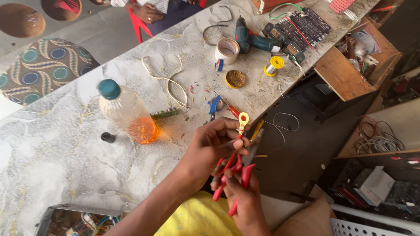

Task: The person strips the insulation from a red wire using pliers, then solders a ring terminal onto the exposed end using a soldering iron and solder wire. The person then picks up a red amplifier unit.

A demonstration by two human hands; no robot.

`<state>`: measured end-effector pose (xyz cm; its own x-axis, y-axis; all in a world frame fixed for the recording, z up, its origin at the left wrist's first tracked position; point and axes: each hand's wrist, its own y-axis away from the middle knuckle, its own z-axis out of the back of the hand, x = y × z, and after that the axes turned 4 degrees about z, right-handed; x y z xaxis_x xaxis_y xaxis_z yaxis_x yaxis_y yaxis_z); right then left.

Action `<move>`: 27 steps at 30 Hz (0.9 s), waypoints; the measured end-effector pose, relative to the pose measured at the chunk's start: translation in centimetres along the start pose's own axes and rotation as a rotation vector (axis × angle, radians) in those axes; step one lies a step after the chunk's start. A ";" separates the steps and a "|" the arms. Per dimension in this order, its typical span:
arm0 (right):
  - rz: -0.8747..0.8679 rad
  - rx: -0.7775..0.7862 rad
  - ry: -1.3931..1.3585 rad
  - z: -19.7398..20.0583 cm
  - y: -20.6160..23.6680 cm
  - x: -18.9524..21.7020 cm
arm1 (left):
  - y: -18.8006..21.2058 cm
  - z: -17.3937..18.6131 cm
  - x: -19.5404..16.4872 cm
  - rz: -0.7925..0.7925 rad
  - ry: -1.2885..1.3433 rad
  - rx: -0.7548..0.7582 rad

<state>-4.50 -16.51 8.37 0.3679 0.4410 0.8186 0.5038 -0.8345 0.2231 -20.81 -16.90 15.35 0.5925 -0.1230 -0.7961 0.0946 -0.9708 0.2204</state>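
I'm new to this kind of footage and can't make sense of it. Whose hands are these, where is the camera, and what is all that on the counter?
There is no machine here: the single picture comes from a camera on a person's head, looking down at their own bare hands. The left hand pinches a yellow ring terminal on a red wire. The right hand grips red-handled pliers closed near the terminal.

On the marble counter lie a plastic bottle of orange liquid, a cordless drill, a tape roll, a solder spool, a white cable and circuit boards. Another person sits at the top edge.
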 end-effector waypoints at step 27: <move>-0.201 0.181 0.497 1.0 -0.1 0.3 | 2.5 1.5 -1.2 -0.450 -0.844 -0.411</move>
<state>-3.69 -15.94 8.10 -0.1395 0.3400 0.9300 0.6678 -0.6611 0.3419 -22.50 -19.52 16.01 -0.3026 -0.0252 -0.9528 0.5274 -0.8371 -0.1454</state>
